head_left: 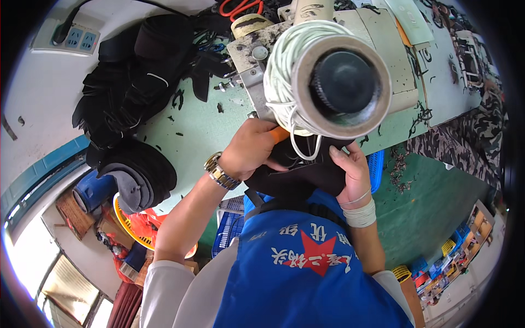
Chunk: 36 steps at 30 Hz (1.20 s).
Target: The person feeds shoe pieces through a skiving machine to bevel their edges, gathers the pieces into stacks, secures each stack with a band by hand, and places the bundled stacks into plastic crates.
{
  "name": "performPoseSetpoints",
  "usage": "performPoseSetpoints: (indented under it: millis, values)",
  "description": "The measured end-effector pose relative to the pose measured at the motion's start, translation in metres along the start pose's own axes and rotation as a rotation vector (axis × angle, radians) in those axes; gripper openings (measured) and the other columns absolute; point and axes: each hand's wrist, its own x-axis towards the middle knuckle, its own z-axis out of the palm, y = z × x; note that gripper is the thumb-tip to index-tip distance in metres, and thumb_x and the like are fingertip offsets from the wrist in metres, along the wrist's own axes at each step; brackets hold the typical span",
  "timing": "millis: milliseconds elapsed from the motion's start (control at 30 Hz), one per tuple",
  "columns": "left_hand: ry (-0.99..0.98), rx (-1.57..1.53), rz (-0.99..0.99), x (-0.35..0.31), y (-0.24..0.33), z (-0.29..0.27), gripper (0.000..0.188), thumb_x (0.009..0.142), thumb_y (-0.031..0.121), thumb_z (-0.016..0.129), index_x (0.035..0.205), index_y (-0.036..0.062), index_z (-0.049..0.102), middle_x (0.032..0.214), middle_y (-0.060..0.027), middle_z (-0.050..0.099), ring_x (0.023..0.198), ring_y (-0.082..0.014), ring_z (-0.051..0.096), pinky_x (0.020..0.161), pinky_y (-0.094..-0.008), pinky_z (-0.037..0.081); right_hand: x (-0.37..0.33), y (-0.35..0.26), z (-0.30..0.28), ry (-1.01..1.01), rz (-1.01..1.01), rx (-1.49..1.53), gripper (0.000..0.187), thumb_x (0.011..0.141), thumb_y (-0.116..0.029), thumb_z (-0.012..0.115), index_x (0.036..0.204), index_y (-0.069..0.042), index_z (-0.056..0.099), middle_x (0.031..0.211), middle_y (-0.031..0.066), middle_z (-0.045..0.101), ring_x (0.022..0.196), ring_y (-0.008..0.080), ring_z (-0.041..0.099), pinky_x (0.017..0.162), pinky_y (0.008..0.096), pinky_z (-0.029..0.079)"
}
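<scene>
A piece of black fabric (298, 180) is held between my two hands in front of the table edge. My left hand (249, 145), with a metal watch on its wrist, is closed at the fabric's left side. Something orange (280, 134) shows at its fingers; whether it is a finger cover or a tool handle, I cannot tell. My right hand (351, 174) grips the right side, thumb on top. Just beyond stands a beige sewing machine (383, 60). A coil of white cord (281, 71) around a round, black-centred part partly hides the fabric and my left fingertips.
Black fabric pieces (134, 82) are heaped on the green table (191, 126) at left, beside stacked black and grey pieces (136, 175). Orange-red scissor handles (240, 7) lie at the back. Camouflage cloth (465, 131) hangs at right. A blue basket (376, 169) stands below the table.
</scene>
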Motion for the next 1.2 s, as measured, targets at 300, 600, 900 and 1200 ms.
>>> performPoseSetpoints:
  millis: [300,600,900,1200]
  values:
    - [-0.332,-0.272,-0.076,0.002,0.001,-0.024,0.034,0.093,0.009,0.044,0.120,-0.0103,0.049,0.102,-0.0166,0.062,0.086,-0.0229,0.065,0.071,-0.0321,0.058,0.001,-0.003,0.005,0.004,-0.005,0.116,0.038,0.084,0.001,0.054,0.122,0.000,0.051,0.110,0.0103,0.061,0.101,0.0171,0.060,0.088,0.0309,0.049]
    - [-0.174,-0.211,-0.019,-0.004,-0.003,-0.016,0.032,0.092,0.011,0.046,0.113,-0.0122,0.052,0.104,-0.0186,0.062,0.089,-0.0262,0.067,0.076,-0.0335,0.057,-0.002,-0.006,0.011,0.009,-0.028,0.135,0.038,0.084,0.001,0.055,0.122,0.001,0.050,0.111,0.0120,0.061,0.101,0.0178,0.060,0.088,0.0313,0.049]
    - [-0.007,-0.196,-0.087,-0.003,-0.011,-0.011,0.033,0.092,0.014,0.046,0.106,-0.0154,0.052,0.096,-0.0210,0.060,0.085,-0.0315,0.067,0.069,-0.0357,0.058,-0.005,-0.008,0.014,0.009,-0.012,0.130,0.039,0.084,0.001,0.055,0.122,0.001,0.050,0.111,0.0124,0.061,0.100,0.0184,0.061,0.089,0.0311,0.049]
    - [0.135,-0.002,0.323,-0.024,-0.016,0.009,0.024,0.090,0.013,0.055,0.100,-0.0075,0.062,0.088,-0.0149,0.067,0.080,-0.0230,0.067,0.071,-0.0301,0.056,-0.024,-0.022,0.010,0.034,-0.090,0.122,0.040,0.083,0.002,0.055,0.122,0.003,0.049,0.108,0.0126,0.063,0.095,0.0193,0.063,0.086,0.0312,0.050]
